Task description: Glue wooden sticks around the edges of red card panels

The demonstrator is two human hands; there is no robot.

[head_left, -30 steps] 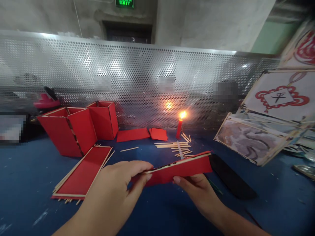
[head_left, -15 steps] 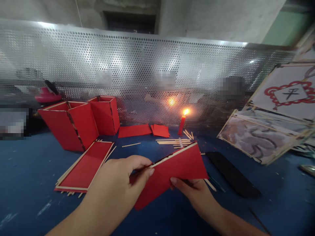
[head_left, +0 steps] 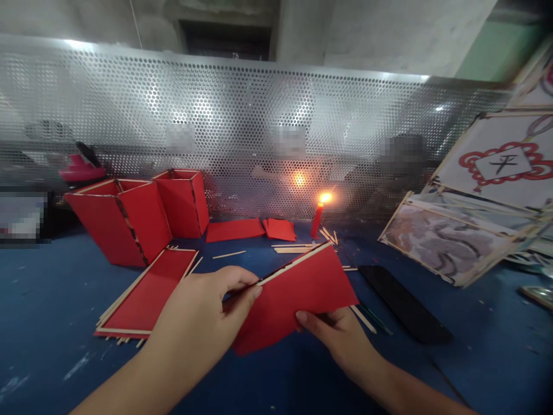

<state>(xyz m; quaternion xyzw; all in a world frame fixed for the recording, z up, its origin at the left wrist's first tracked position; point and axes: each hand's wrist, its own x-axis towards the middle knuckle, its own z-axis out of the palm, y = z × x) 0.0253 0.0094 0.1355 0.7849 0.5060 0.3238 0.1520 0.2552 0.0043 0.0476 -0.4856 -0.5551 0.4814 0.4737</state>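
Left hand (head_left: 203,311): raised, thumb and fingers pinched together.
Right hand (head_left: 334,334): palm up, thumb pressed.

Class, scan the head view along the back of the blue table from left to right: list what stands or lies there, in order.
Pink tool → large red box → small red box → flat red sheet → folded red paper → lit candle → painted panels.

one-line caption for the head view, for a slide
Both hands, left hand and right hand, hold a red paper panel near a lit red candle.
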